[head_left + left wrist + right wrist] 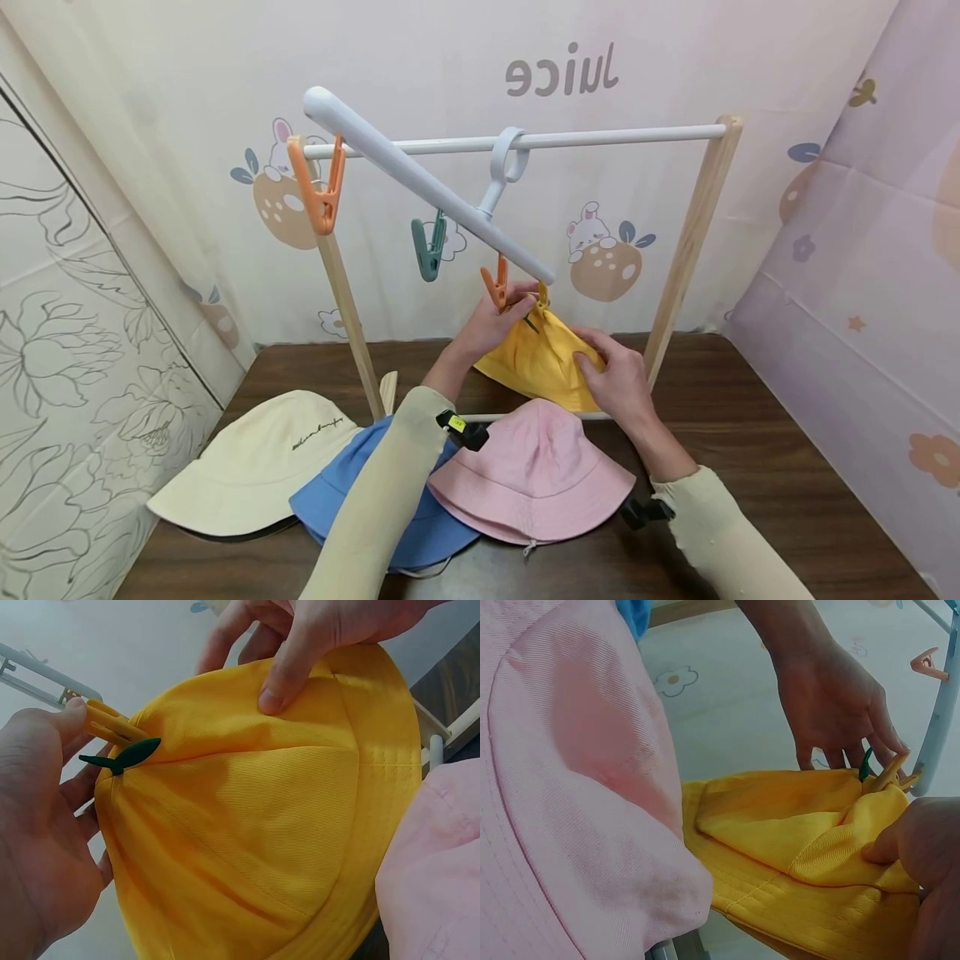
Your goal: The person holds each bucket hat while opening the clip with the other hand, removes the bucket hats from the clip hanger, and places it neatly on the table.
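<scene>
A yellow bucket hat [551, 358] with a small green sprout [124, 757] on its crown hangs below the near end of a white hanger [420, 179]. At the crown, a yellow clothespin [116, 724] joins the hat to the hanger's end. My left hand [495, 321] pinches this clothespin, thumb on its side, with the other fingers behind the crown. On the hat's right side, my right hand [618, 375] grips the fabric, thumb on the outside; its other fingers are partly hidden behind the cloth in the left wrist view.
The hanger's ring loops over the white bar [615, 136] of a wooden stand. Orange clothespins [324, 187] and a green one [429, 246] hang from the hanger. Pink [532, 475], blue [431, 533] and cream [270, 467] bucket hats lie on the dark wooden table [757, 467].
</scene>
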{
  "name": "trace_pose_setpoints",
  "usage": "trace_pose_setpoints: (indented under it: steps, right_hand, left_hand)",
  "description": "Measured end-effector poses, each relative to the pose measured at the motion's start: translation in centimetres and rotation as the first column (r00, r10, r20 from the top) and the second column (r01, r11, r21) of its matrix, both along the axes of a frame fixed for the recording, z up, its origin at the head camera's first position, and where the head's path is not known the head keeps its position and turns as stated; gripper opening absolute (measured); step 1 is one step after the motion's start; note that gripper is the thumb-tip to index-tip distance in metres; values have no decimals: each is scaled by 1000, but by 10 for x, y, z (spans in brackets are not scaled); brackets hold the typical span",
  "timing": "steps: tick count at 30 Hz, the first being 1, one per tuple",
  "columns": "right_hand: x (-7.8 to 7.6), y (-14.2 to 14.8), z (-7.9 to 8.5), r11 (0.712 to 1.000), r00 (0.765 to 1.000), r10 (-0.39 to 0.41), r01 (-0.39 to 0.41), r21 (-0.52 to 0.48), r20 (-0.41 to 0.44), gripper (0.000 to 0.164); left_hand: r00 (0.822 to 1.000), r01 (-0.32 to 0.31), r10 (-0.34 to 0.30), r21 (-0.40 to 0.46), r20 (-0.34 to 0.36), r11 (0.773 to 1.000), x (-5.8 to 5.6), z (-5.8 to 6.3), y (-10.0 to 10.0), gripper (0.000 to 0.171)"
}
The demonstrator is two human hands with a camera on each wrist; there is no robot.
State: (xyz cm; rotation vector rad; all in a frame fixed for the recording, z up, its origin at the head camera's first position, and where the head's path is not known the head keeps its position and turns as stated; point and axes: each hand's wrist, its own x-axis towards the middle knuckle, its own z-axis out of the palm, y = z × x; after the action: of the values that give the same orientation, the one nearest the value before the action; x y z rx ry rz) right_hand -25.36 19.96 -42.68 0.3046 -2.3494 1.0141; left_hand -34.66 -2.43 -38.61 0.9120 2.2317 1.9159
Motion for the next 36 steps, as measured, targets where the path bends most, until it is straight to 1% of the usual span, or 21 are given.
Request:
trace_pose_setpoints:
  steps: [18,24,28,36]
  right_hand:
    - [0,-2,-1,1000,1000,2,-2,-2,-28,35]
    - [1,-2,-2,1000,1000,-3,3,1,-26,35]
    - [1,-2,-2,1000,1000,-2,2,0,-25,35]
    - [2,-1,-5,1000,1000,1,0,6,-27,35]
  left_hand:
    - [999,-35,35,5,13,999,0,-5,1,46]
    - [999,-43,43,-2,3,999,0,-6,2,45]
    - [999,-44,44,3,12,999,0,-6,2,44]
    - [997,-66,66,5,29,998,3,-4,3,41]
